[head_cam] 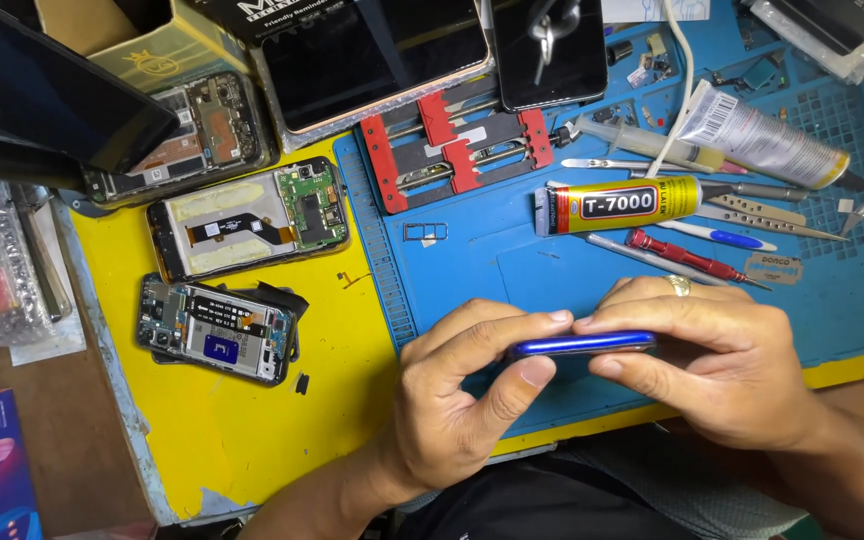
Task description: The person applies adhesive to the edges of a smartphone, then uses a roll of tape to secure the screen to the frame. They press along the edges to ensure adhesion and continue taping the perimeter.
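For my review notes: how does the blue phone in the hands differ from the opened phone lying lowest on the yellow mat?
The blue phone is closed, seen edge-on, gripped by the left hand and right hand. The opened phone lies flat on the yellow mat, untouched, its circuit boards exposed. The blue phone is over the blue mat; the opened phone is on yellow. Both are slim handsets.

This was a phone repair workshop: opened phones point(247, 218) with bare circuit boards lay along the desk's point(242, 420) left edge, a red clamping jig point(457, 145) near the far edge, glue tubes point(622, 205), tweezers point(772, 215) and a screwdriver point(687, 255) on the blue mat point(512, 265).
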